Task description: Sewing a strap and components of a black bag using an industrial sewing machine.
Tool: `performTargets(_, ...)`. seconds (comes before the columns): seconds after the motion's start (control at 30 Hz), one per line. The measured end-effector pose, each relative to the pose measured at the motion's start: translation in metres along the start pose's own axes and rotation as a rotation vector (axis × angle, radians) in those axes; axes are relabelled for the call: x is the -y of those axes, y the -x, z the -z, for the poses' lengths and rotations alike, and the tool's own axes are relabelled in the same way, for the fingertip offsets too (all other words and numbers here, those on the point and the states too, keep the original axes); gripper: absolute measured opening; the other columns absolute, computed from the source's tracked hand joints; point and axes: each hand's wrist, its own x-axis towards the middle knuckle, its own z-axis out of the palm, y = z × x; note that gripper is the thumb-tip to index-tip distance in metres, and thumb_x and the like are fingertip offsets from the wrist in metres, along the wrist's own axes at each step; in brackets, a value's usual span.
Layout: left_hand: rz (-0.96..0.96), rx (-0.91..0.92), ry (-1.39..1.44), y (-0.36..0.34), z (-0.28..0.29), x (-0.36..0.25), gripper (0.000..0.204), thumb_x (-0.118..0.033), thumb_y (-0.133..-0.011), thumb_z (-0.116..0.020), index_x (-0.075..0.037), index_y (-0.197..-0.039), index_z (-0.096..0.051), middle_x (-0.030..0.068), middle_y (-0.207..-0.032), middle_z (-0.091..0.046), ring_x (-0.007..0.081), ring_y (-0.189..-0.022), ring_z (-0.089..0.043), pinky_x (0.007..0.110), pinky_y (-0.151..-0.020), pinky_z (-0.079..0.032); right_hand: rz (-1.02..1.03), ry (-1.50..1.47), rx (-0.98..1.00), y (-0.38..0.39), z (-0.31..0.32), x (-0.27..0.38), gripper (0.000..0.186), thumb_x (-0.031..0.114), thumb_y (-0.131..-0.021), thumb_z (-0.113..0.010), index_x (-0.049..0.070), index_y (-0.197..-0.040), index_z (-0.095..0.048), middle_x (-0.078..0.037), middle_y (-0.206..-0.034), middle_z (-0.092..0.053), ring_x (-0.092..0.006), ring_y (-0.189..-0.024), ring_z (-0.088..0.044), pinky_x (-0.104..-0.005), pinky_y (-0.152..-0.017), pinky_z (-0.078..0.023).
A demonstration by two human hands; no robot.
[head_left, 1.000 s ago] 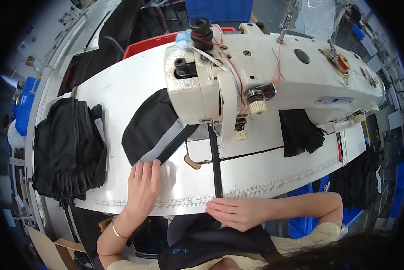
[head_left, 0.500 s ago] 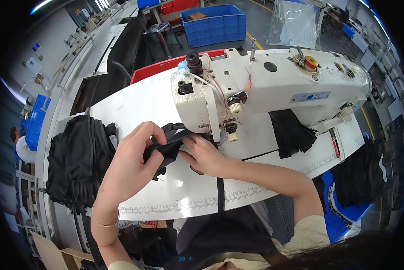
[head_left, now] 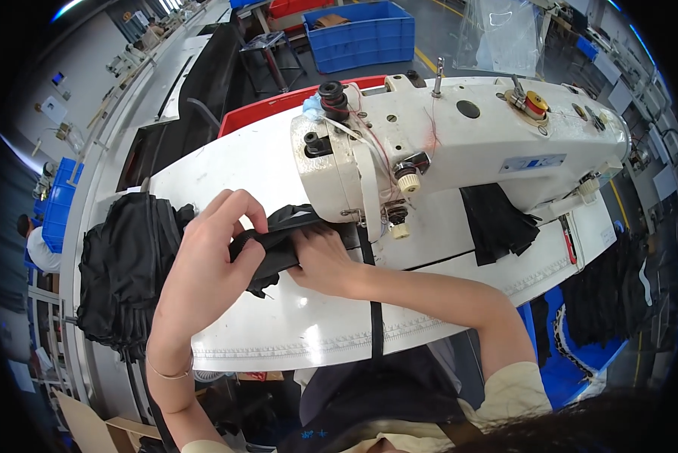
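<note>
A black fabric piece is bunched between my two hands, left of the sewing machine's needle end. My left hand pinches its left side between thumb and curled fingers. On its right part, my right hand grips it with fingers bent and partly tucked under the cloth, close to the presser foot, which the machine head hides. A narrow black strip runs from the needle area down over the table's near edge.
A thick pile of black fabric pieces lies at the left, and a smaller stack under the machine arm. Beside it is a red-handled tool. More black pieces hang over a blue bin at right. A red bin stands behind the table.
My right hand has shifted left with the fabric, away from the needle end. The left hand has moved slightly left and up. The whole view has shifted a little, so the machine appears farther right.
</note>
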Motion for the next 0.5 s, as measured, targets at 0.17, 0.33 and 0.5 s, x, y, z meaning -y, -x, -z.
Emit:
performTargets(0.17, 0.104, 0.071, -0.043, 0.002, 0.017, 0.024, 0.019, 0.01, -0.07, -0.053, -0.001, -0.086, -0.053, 0.0104, -0.084, -0.052, 0.0202, -0.068, -0.052, 0.032, -0.063, -0.043, 0.392, 0.001, -0.229, 0.034, 0.022, -0.016, 0.03, -0.001, -0.075, -0.06, -0.006, -0.104, -0.054, -0.017, -0.091, -0.062, -0.034, -0.08, -0.062, -0.0407, -0.071, -0.052)
performTargets(0.33, -0.501, -0.259, -0.44, 0.004, -0.079, 0.052, 0.037, -0.004, -0.071, -0.061, -0.001, -0.108, -0.058, 0.0124, -0.103, -0.057, 0.0292, -0.098, -0.056, 0.039, -0.088, -0.044, 0.39, 0.001, -0.022, 0.056, 0.039, -0.007, 0.022, 0.006, -0.076, -0.062, -0.002, -0.096, -0.062, -0.014, -0.095, -0.063, -0.0255, -0.082, -0.062, -0.0361, -0.069, -0.048)
performTargets(0.5, -0.658, -0.314, -0.499, 0.038, -0.108, 0.082, 0.034, -0.015, -0.073, -0.07, 0.0, -0.103, -0.062, 0.0117, -0.105, -0.06, 0.0275, -0.101, -0.058, 0.039, -0.087, -0.046, 0.489, 0.166, -0.145, 0.052, 0.025, -0.029, 0.025, 0.013, -0.078, -0.065, -0.004, -0.096, -0.061, -0.015, -0.104, -0.06, -0.0263, -0.099, -0.054, -0.0347, -0.082, -0.047)
